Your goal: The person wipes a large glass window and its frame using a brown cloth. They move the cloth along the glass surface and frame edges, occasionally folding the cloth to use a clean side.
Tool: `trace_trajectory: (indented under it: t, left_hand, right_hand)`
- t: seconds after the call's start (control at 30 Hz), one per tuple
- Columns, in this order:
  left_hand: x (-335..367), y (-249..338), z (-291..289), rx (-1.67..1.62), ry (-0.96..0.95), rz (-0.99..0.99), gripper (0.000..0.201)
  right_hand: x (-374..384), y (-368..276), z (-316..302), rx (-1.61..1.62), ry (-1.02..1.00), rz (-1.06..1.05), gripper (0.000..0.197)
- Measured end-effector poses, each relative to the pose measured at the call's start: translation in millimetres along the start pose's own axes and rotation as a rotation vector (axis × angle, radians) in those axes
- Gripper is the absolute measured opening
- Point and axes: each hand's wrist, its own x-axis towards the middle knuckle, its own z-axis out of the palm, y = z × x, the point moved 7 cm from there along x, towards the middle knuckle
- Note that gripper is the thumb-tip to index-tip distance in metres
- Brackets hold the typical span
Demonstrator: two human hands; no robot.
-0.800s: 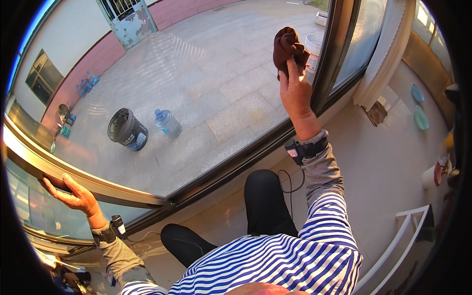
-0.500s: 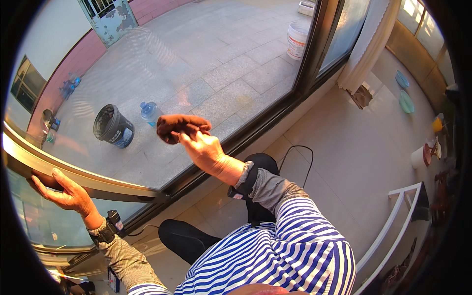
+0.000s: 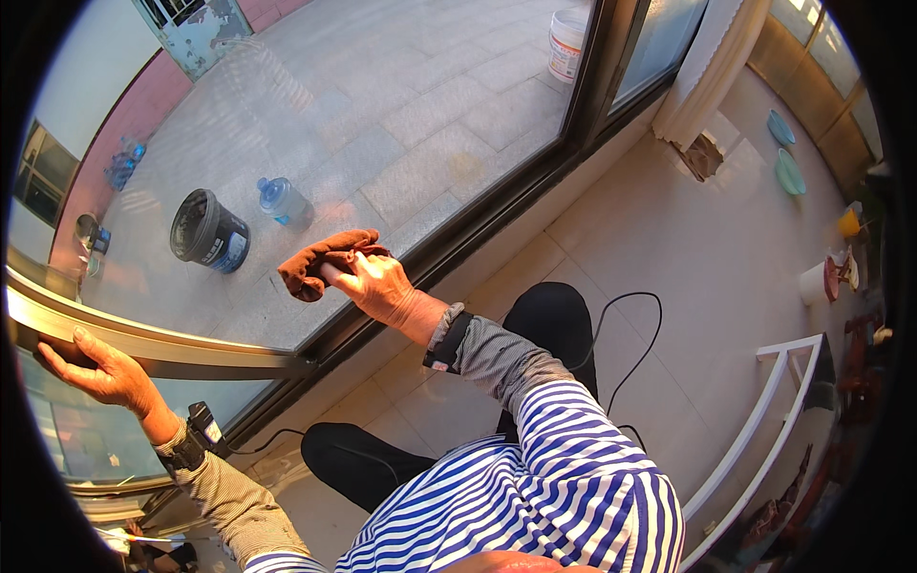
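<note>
Bunched up in my right hand (image 3: 387,289) is a brown cloth (image 3: 330,260), pressed to the lower part of a large glass pane (image 3: 411,124). My fingers curl over its near side. My left hand (image 3: 110,374) lies against the metal window frame (image 3: 172,346) at the left, its fingers stretched out and the thumb apart. Through the glass, beyond the cloth, a black bucket (image 3: 212,234) and a clear blue water bottle (image 3: 285,201) stand on grey paving.
A cable (image 3: 611,304) runs across the tiled floor beside my knees. At the right stands a white metal frame (image 3: 755,449). Two basins, one blue (image 3: 780,127) and one green (image 3: 790,172), lie farther off. A pale curtain (image 3: 702,81) hangs by the window. Outside is a white bucket (image 3: 565,46).
My right hand has moved the cloth left and slightly down along the glass. My left hand has shifted a little to the left in view, still on the frame.
</note>
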Motion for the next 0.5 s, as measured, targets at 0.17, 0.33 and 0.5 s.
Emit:
trace_trajectory:
  t: [0.17, 0.33, 0.5]
  left_hand:
    - [2, 4, 0, 0.027, -0.003, 0.017, 0.052]
    - [0, 0, -3, 0.061, 0.009, -0.011, 0.050]
    - [-3, -16, -6, 0.048, 0.013, -0.066, 0.049]
  right_hand:
    - [-8, 86, -43, -0.113, 0.109, 0.125, 0.040]
    - [-29, 194, -76, -0.278, 0.077, 0.422, 0.048]
    - [-47, 304, -114, -0.422, 0.114, 0.677, 0.054]
